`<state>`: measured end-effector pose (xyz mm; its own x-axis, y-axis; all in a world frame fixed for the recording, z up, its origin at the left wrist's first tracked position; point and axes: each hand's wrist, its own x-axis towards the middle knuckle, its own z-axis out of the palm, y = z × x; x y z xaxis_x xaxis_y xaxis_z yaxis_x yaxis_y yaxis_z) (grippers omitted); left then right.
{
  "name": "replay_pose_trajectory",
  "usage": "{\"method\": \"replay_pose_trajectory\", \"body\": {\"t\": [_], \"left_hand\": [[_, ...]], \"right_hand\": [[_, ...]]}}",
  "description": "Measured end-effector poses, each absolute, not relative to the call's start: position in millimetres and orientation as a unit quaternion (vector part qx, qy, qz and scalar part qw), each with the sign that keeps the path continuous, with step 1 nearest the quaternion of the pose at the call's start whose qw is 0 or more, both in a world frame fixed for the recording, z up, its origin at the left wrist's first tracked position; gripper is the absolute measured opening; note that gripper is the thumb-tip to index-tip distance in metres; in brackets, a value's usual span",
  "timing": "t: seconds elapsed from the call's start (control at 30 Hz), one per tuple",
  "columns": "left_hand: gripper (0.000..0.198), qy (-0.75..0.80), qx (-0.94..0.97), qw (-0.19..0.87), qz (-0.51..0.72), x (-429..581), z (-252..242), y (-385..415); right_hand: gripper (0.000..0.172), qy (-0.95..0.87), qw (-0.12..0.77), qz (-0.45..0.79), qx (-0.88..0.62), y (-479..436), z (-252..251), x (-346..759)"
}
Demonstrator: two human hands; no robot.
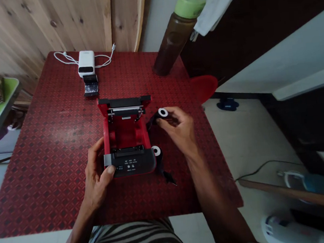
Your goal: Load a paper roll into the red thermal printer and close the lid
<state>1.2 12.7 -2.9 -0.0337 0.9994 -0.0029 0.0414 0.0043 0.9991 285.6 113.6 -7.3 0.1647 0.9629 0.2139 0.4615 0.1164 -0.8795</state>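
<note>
A small red-and-black printer (130, 163) stands on the table with its lid (124, 103) raised and its red inner bay (124, 134) bare. My left hand (96, 177) grips the printer's left side, thumb on the front panel and fingers along the wall. To the right of the printer, my right hand (181, 129) pinches a black roll with a white core (162, 112) between thumb and fingers. A dark strip seems to trail from it toward the printer's side. A second black roll with a white core (157, 151) lies against the printer's right front corner, its dark loose end on the table.
A white power bank (86, 62) with a white cable (106, 62) lies at the back left of the red patterned table (58, 146). Just before it is a small folding black item (91, 85). A tall brown bottle with a green cap (171, 40) stands at the back right.
</note>
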Motion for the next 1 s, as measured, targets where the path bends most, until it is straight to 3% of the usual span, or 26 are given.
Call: {"method": "replay_pose_trajectory", "body": {"t": [0.23,0.47,0.63,0.77,0.9,1.0], "left_hand": [[0.07,0.526,0.513,0.461,0.498,2,-3,13],[0.071,0.527,0.518,0.461,0.492,2,-2,14],[0.072,0.527,0.515,0.469,0.488,1,-3,12],[0.071,0.524,0.516,0.466,0.492,0,-6,12],[0.074,0.505,0.52,0.472,0.501,-2,-12,12],[0.075,0.505,0.52,0.475,0.499,-3,-15,11]], "right_hand": [[0.026,-0.637,0.409,0.317,-0.571,111,-29,271],[0.051,-0.643,0.377,0.313,-0.589,95,-25,290],[0.03,-0.661,0.339,0.311,-0.593,50,-8,303],[0.043,-0.684,0.337,0.324,-0.56,31,-13,287],[0.032,-0.685,0.35,0.305,-0.562,27,-21,280],[0.034,-0.685,0.351,0.269,-0.579,22,2,291]]}}
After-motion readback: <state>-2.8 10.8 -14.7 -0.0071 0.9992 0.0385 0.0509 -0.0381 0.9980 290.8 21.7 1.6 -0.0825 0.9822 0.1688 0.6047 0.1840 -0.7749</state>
